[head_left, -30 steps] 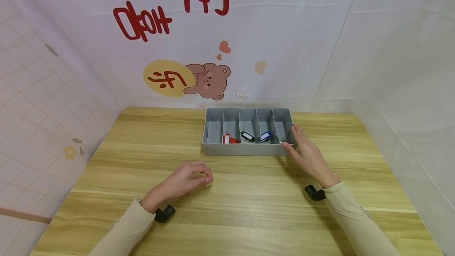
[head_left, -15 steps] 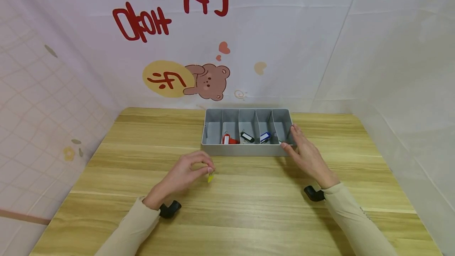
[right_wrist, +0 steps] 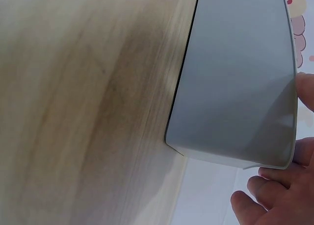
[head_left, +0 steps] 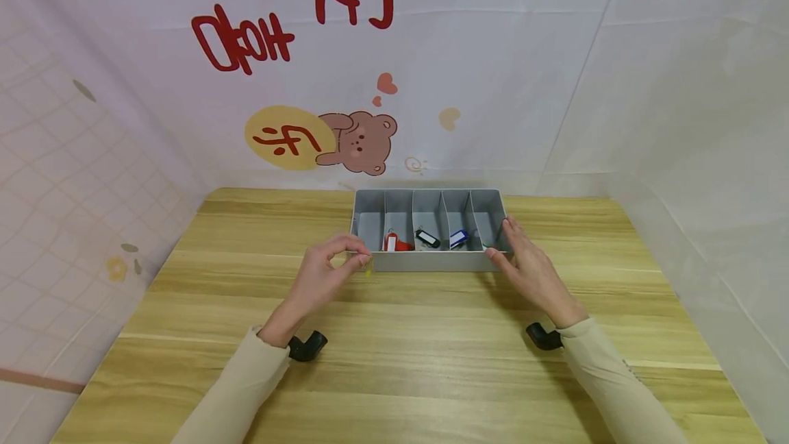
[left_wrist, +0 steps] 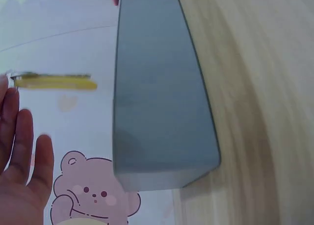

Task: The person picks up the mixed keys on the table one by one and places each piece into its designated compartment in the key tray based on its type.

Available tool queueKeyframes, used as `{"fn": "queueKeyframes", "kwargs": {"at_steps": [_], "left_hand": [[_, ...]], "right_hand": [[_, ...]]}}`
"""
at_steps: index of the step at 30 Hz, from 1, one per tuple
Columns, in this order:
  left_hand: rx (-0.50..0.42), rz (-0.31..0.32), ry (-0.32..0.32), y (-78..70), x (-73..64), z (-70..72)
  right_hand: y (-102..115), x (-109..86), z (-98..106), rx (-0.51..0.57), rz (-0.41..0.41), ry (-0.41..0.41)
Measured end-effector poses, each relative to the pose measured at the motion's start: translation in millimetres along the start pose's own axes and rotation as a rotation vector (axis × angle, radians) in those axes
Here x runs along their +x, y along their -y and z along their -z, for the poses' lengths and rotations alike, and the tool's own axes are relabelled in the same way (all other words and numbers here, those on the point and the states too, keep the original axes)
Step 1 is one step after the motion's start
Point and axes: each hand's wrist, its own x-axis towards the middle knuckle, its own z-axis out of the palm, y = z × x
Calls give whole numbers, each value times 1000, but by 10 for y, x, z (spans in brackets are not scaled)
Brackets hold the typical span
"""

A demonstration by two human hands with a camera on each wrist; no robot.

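Observation:
My left hand (head_left: 322, 271) is just in front of the left end of a grey divided tray (head_left: 434, 262). Between its thumb and fingertips it pinches a yellow key tag (left_wrist: 56, 82) by the ring end, and a thin metal strip lies along the tag. The tag hangs at the tray's front rim in the head view. At the tray's right front corner, my right hand (head_left: 535, 273) holds on, thumb at the front rim and fingers around the end wall. Inside the tray are a red key tag (head_left: 392, 242), a black key tag (head_left: 428, 238) and a blue key tag (head_left: 459, 238), each in its own compartment.
The tray stands near the back of a wooden table (head_left: 401, 362), close to a white printed cloth (head_left: 505, 53). Black wrist-camera mounts (head_left: 308, 346) jut out below both wrists. Cloth walls rise on either side.
The left hand has risen from the table and moved forward to the tray's front rim, carrying the yellow key tag. The right hand has stayed at the tray's corner.

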Motion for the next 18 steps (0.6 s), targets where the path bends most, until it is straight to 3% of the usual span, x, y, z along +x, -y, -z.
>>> {"fn": "queueKeyframes", "kwargs": {"at_steps": [5,11,18], "left_hand": [[-18,30,-96,-11,112,-35],[-5,22,-190,35,257,-72],[40,30,-238,156,393,-114]], "right_hand": [[0,-3,-3,1,5,-7],[-4,-2,-7,2,4,-10],[-2,1,-1,-2,2,-11]]}}
